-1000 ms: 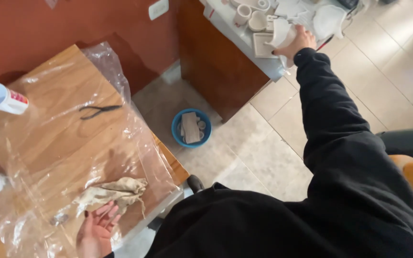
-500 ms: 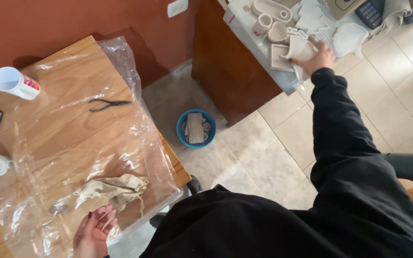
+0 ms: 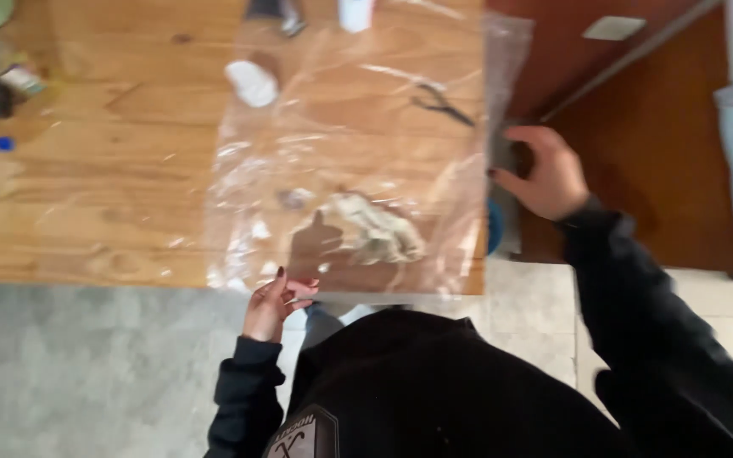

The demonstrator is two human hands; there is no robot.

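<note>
I see the right hand (image 3: 545, 174) off the shelf it was reaching half a second ago; it has swung back and now sits just past the table's right edge, fingers curled around a small pale object I can't identify through the blur. Arm is bent, black sleeve running down to the lower right. Left hand (image 3: 275, 301) is at the near edge of the wooden table (image 3: 86, 195), about where it was before, fingers loosely bent and touching the edge of the clear plastic sheet (image 3: 349, 153); whether it pinches the sheet I can't tell. Crumpled beige cloth (image 3: 379, 229) lies on the plastic just beyond that hand. Farther up, a pair of pliers (image 3: 441, 105) and a white lump (image 3: 252, 83) on the sheet. View has swung toward the table.
</note>
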